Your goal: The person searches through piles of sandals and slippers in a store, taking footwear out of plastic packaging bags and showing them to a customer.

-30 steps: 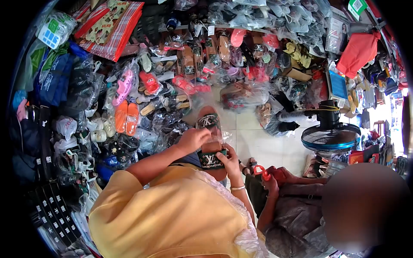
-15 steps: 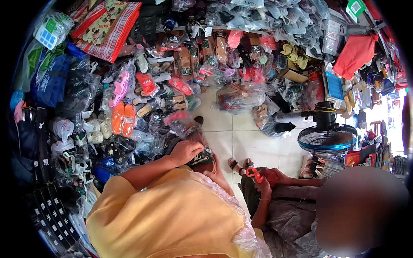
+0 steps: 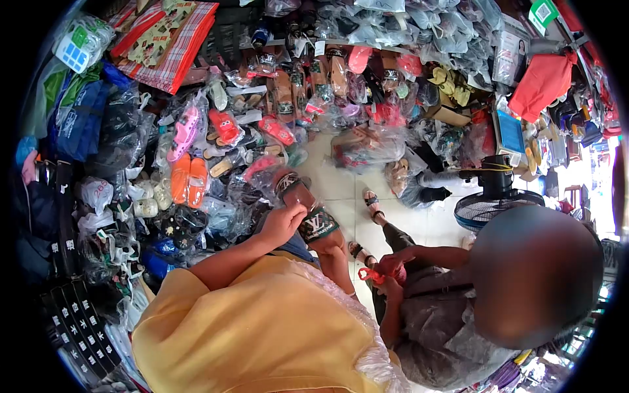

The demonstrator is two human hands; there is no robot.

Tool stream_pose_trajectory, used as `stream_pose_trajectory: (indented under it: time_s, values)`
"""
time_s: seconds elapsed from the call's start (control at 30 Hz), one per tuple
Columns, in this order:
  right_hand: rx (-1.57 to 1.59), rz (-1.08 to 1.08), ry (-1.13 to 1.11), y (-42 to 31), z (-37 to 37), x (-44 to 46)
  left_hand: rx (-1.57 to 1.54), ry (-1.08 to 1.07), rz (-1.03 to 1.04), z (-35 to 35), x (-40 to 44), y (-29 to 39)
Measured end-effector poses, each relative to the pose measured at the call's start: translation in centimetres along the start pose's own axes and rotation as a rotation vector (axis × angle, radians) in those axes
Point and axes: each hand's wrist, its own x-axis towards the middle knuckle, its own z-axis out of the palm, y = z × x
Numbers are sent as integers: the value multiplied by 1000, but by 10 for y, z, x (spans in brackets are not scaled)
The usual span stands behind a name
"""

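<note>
A brown slipper with a dark patterned strap and white lettering (image 3: 319,224) is held in front of my body. My right hand (image 3: 330,246) is at its near end, the fingers mostly hidden by the strap. Over the slipper's left side, my left hand (image 3: 283,224) is closed in a pinch; what it pinches is too small to make out. Just beyond it, a second strap with similar lettering (image 3: 285,183) shows at the far end, near bagged red footwear.
A person (image 3: 432,308) stands at the right, hands on a red item (image 3: 372,275). Behind them is a fan (image 3: 493,206). Bagged footwear lies at left and ahead, including orange slippers (image 3: 189,180). Pale floor tiles (image 3: 337,187) show between.
The slipper and my hands have shifted left from a second ago, and my right thumb no longer shows on the strap. The other person has moved closer, head now in front of the fan.
</note>
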Motion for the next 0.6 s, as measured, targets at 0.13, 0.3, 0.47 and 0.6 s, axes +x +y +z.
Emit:
stream_pose_trajectory:
  time_s: [0.13, 0.3, 0.47, 0.6]
  values:
    - [-454, -113, 43, -4, 17, 5, 19, 50, 43, -6, 25, 26]
    - [-98, 0, 12, -12, 18, 13, 178, -74, 272, -6, 19, 12]
    - [-97, -17, 81, 2, 21, 15, 199, -120, -65, -10, 12, 7]
    - [-298, 4, 79, -5, 14, 25, 140, -87, 231, -2, 19, 8]
